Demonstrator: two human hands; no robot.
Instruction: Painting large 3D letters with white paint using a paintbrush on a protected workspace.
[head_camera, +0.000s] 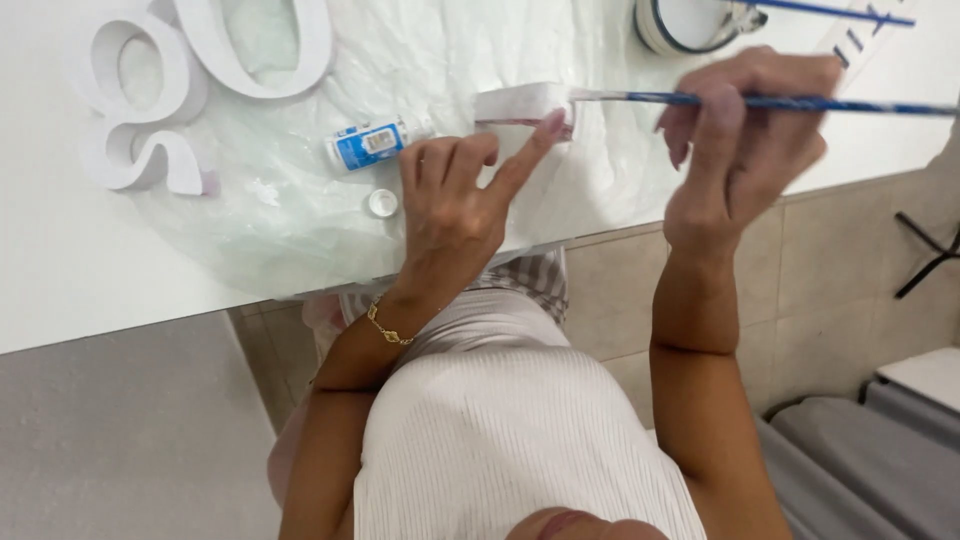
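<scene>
We are painting: our right hand (745, 125) has its fingers clamped on the brush (770, 101), tip on the white block (520, 103) on the tabletop (60, 270), steadied by our left hand (455, 205), forefinger outstretched. Next calls for an even stroke.

A thin, crinkled sheet of translucent plastic film (300, 220) covers the smooth matt white tabletop (60, 270) in the upper left of the frame. On it lie thick matt white foam-like cut-out shapes (140, 100), a small glossy plastic paint bottle with a blue label (368, 144) and its round white plastic cap (382, 203). The long brush handle (800, 102) at upper right looks glossy blue lacquered. A fine gold-coloured metal bracelet (388, 328) shines at centre.
</scene>
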